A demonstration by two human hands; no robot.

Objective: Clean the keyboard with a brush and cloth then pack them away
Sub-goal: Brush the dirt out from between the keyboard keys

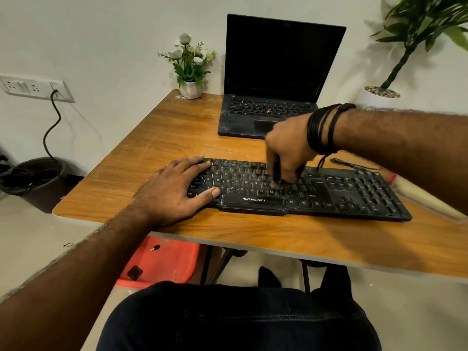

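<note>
Fingers of the right hand (288, 150) are curled round a small dark-handled brush (276, 173), held nearly upright with its pale bristles down on the keys in the middle of the black keyboard (316, 196), about the row above the N and M keys. The left hand (174, 190) lies flat and relaxed, its fingers spread over the left end of the keyboard, seemingly to steady it on the wooden table (177, 130). Brushing looks to be the step in hand; the next move would call for sweeping rightward toward the number pad, then taking up the cloth, which I cannot pick out here. The wrist rest reads "ZEBRONICS"; key legends are orange-yellow, with Ctrl, Shift and Alt readable. A dusty open laptop (276, 79) stands beyond.
</note>
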